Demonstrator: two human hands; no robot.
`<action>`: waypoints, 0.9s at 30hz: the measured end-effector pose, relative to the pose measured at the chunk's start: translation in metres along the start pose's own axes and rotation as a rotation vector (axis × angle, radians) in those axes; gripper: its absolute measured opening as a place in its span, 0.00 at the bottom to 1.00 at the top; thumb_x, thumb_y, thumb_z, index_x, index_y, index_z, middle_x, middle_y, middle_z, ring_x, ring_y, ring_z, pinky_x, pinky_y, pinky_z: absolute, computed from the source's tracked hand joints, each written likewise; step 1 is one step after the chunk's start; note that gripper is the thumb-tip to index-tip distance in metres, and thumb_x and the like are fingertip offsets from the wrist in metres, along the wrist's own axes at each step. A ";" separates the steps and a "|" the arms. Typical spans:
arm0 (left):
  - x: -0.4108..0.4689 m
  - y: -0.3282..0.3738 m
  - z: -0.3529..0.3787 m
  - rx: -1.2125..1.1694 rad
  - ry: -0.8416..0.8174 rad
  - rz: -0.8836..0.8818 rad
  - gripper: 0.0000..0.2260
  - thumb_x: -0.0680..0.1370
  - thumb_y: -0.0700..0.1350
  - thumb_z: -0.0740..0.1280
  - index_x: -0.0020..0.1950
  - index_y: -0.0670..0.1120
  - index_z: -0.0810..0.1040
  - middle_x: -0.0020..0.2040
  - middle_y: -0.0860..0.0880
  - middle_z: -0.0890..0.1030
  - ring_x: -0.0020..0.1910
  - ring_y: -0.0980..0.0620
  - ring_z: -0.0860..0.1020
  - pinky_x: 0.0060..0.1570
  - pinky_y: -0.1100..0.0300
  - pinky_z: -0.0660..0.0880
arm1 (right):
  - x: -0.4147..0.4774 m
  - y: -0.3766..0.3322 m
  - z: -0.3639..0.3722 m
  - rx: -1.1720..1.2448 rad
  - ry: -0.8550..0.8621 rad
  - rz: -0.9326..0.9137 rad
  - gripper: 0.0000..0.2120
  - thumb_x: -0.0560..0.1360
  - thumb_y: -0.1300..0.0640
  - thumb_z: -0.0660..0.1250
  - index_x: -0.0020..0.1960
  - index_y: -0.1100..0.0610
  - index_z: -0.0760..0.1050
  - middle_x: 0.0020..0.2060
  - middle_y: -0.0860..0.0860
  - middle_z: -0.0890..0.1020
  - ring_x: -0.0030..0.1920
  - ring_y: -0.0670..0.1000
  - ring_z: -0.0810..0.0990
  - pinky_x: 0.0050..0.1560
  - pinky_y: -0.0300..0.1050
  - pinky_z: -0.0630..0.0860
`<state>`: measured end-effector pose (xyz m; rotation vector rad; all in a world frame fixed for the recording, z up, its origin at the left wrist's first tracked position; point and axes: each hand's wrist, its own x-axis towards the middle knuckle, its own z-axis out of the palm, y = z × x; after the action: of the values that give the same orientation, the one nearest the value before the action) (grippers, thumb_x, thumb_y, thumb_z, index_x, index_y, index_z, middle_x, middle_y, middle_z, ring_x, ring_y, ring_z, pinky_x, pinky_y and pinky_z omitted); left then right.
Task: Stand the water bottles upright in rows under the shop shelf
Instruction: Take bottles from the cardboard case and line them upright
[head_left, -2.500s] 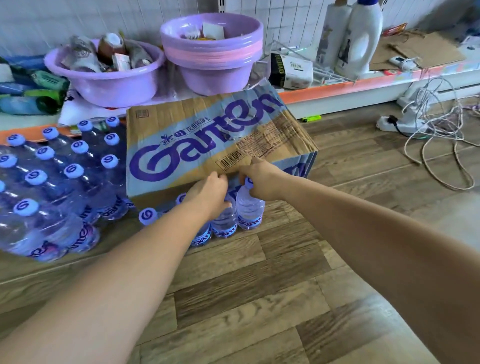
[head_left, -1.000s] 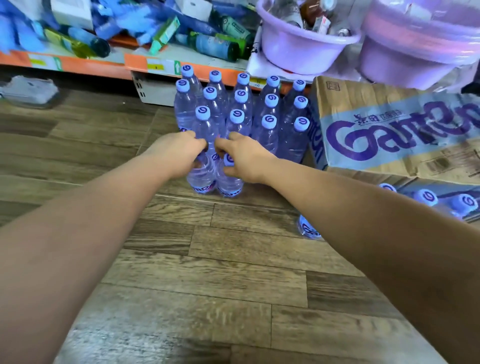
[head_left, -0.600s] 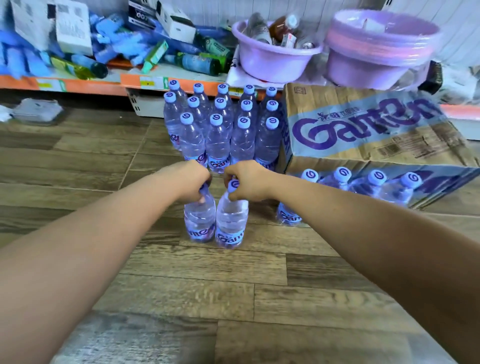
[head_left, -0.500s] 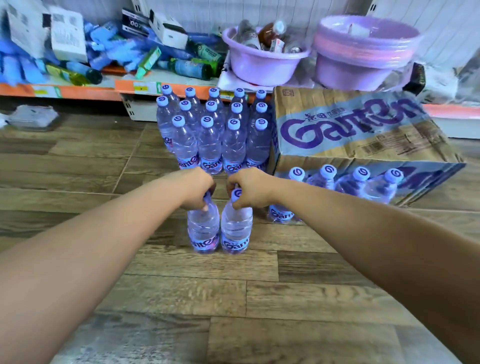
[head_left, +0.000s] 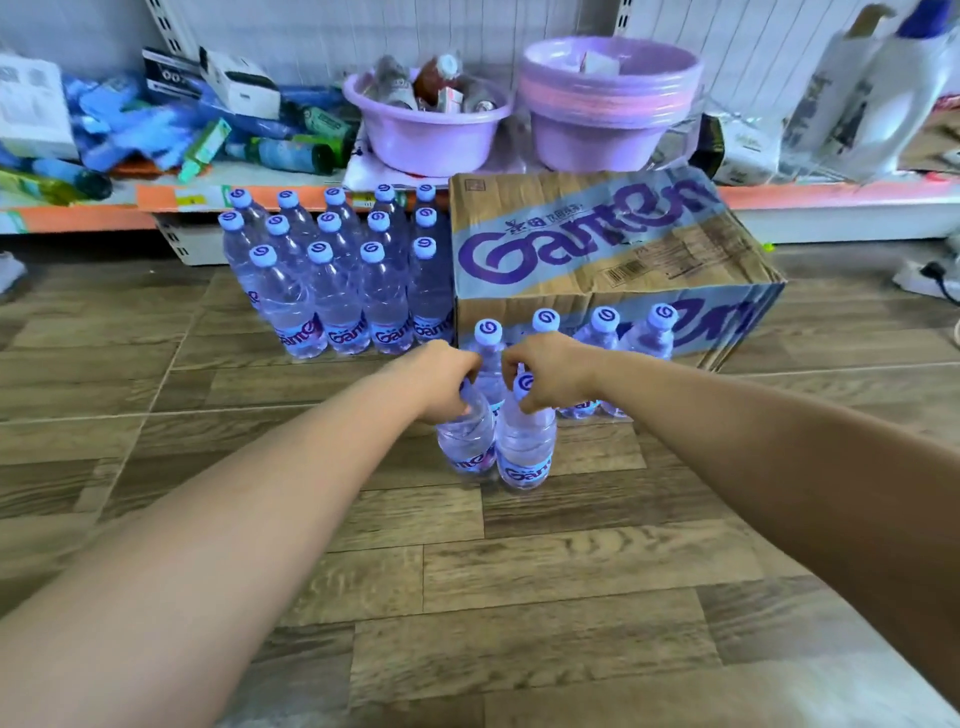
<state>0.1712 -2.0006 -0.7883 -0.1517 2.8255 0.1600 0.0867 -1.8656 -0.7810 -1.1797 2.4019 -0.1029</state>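
Observation:
My left hand (head_left: 444, 379) grips the neck of a clear water bottle (head_left: 467, 441), and my right hand (head_left: 550, 374) grips the neck of a second bottle (head_left: 525, 452) beside it. Both bottles are upright just above or on the wood floor, side by side. Several upright bottles with blue caps stand in rows (head_left: 337, 270) below the orange shelf edge (head_left: 166, 200). To their right lies a Ganten cardboard carton (head_left: 597, 244), with several more bottles (head_left: 602, 332) standing at its open front.
Two purple basins (head_left: 426, 130) (head_left: 608, 114) sit on the shelf above, with scattered boxes and packets to the left. White detergent jugs (head_left: 878, 88) stand at the right. A power strip with cables (head_left: 930, 275) lies on the floor at far right.
My hands took two bottles from the carton and carried them toward the standing rows; the view has since swung right and the two bottles now sit farther in front of the rows, near the carton.

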 end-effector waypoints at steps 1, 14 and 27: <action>0.004 0.003 0.001 -0.020 0.017 -0.013 0.12 0.75 0.47 0.64 0.56 0.44 0.72 0.54 0.40 0.75 0.52 0.39 0.76 0.42 0.55 0.69 | -0.001 0.006 -0.001 0.011 0.008 0.015 0.15 0.70 0.60 0.70 0.56 0.57 0.75 0.45 0.50 0.71 0.45 0.51 0.70 0.37 0.41 0.67; 0.023 0.034 0.026 -0.083 0.101 -0.080 0.14 0.78 0.44 0.64 0.59 0.38 0.69 0.59 0.38 0.69 0.54 0.38 0.76 0.52 0.50 0.72 | 0.003 0.038 0.004 0.032 0.096 0.089 0.17 0.71 0.63 0.69 0.59 0.58 0.73 0.60 0.57 0.73 0.57 0.57 0.75 0.44 0.42 0.67; 0.036 0.030 0.020 -0.134 0.107 -0.139 0.15 0.77 0.43 0.64 0.60 0.37 0.68 0.61 0.38 0.68 0.55 0.37 0.75 0.55 0.47 0.72 | 0.009 0.041 0.006 0.001 0.121 0.050 0.16 0.71 0.63 0.68 0.59 0.58 0.73 0.59 0.58 0.73 0.58 0.58 0.74 0.52 0.47 0.72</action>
<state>0.1389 -1.9712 -0.8160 -0.3971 2.8973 0.3190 0.0550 -1.8457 -0.8007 -1.1416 2.5344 -0.1633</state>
